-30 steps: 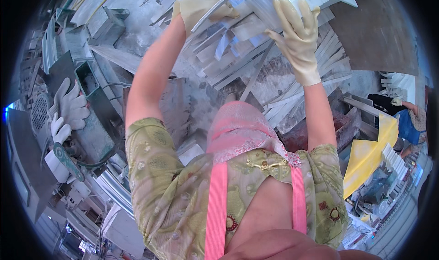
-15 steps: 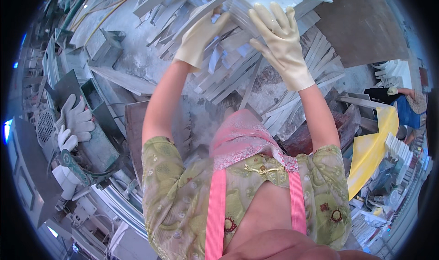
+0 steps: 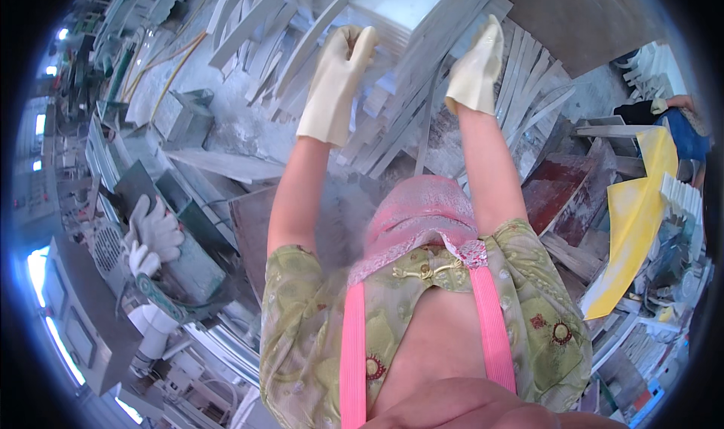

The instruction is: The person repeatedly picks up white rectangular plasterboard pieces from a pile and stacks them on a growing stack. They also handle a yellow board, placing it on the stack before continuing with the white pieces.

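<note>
Both my hands wear cream rubber gloves and reach up to a stack of flat whitish slabs (image 3: 407, 10). My left hand (image 3: 339, 70) is closed at the near left corner of the stack, with its fingers curled and its thumb upright. Whatever those fingers grip is hidden. Just left of it, a long pale strip (image 3: 320, 29) slants upward. Along the stack's right side is my right hand (image 3: 479, 70), its fingers stretched out and seen edge-on. Loose narrow strips (image 3: 392, 131) lie under and in front of the stack.
More thin strips (image 3: 524, 70) fan out at right beside a large brown board (image 3: 584, 21). At left, white gloves (image 3: 153, 229) rest on a green metal machine (image 3: 192, 248). A yellow sheet (image 3: 637, 218) hangs at right, near another person's arm (image 3: 679, 103).
My right hand has turned from palm-down and spread to edge-on beside the stack. My left hand has curled its fingers. The whole view has shifted slightly.
</note>
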Tool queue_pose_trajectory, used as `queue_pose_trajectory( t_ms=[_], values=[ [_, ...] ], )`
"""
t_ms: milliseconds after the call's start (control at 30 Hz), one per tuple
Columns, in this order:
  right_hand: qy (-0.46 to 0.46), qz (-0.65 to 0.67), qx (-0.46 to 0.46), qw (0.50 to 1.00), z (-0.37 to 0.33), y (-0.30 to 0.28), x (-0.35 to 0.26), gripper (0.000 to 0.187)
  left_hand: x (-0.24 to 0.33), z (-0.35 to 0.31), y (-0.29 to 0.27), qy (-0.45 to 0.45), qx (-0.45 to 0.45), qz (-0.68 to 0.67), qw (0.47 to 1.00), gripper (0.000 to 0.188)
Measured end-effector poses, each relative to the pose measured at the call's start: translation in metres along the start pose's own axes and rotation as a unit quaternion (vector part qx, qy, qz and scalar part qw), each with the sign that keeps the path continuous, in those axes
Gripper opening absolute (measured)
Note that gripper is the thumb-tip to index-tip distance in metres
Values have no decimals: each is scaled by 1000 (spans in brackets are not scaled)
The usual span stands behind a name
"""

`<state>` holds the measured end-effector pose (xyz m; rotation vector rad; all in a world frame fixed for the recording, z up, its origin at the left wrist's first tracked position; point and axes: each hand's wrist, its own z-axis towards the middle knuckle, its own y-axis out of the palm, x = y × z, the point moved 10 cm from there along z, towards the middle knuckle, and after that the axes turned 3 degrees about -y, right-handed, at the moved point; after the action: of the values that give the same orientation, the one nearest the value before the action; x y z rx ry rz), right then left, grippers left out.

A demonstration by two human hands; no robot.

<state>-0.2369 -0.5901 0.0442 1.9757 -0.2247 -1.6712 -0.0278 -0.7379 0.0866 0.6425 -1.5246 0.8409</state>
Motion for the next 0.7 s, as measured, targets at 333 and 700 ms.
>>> queue_pose_trajectory(
  t_ms=[333,700],
  values=[
    [-165,-56,21,984,45,84,-1,41,-1,40,3,-78,64,170,980,56],
    [-258,-320,30,911,36,66,-39,50,-1,15,-4,-33,11,-27,999,33]
  ],
)
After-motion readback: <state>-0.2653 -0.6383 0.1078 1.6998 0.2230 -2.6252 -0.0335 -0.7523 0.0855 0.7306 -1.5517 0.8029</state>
